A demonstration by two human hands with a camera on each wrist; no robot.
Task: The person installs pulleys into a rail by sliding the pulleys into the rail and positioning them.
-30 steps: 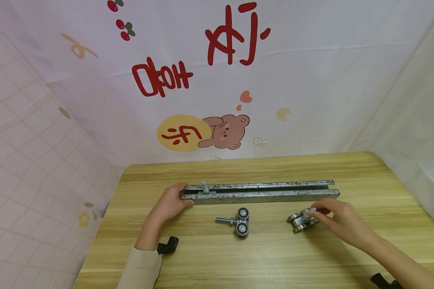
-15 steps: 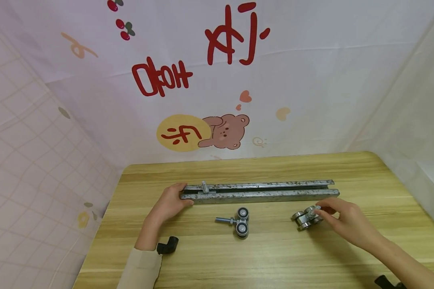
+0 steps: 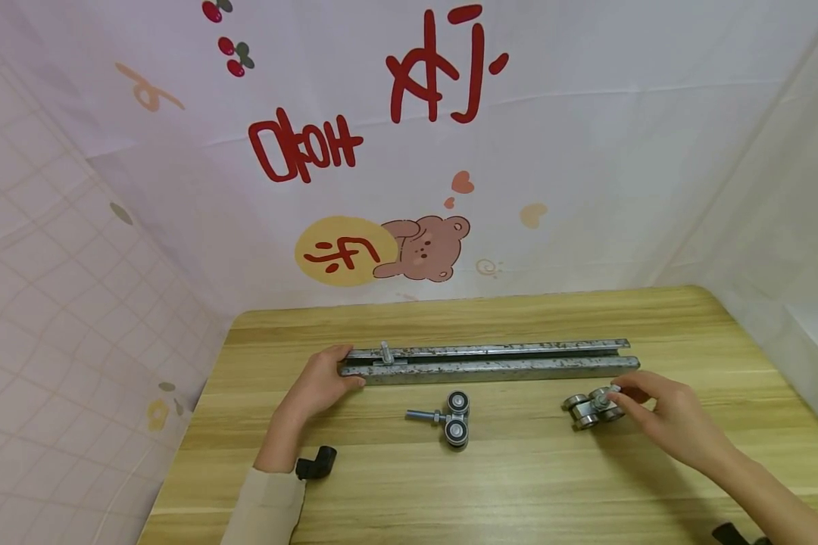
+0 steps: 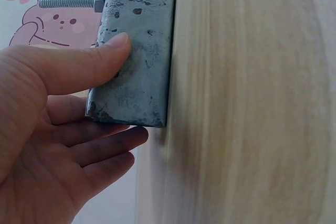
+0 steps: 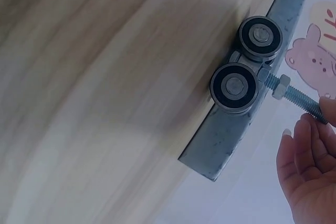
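Note:
A worn steel channel rail (image 3: pixel 504 369) lies across the table, its slot facing up. My left hand (image 3: pixel 319 382) grips the rail's left end, thumb on the near side in the left wrist view. A threaded bolt with a nut (image 4: pixel 73 0) sticks up from the slot beside that hand. Between thumb and fingers, my right hand (image 3: pixel 675 416) pinches the threaded stem (image 5: pixel 299 98) of a wheeled trolley roller (image 3: pixel 589 409), in front of the rail's right end. A second trolley roller (image 3: pixel 457 420) lies on the table, stem pointing left.
The wood-grain table (image 3: pixel 491 492) has a patterned white cloth (image 3: pixel 586 151) behind it and more cloth at both sides. Black wrist mounts (image 3: pixel 316 462) are strapped at the forearms.
My right hand has moved the trolley roller to the right, toward the rail's right end. The left hand, the rail and the second roller have stayed put.

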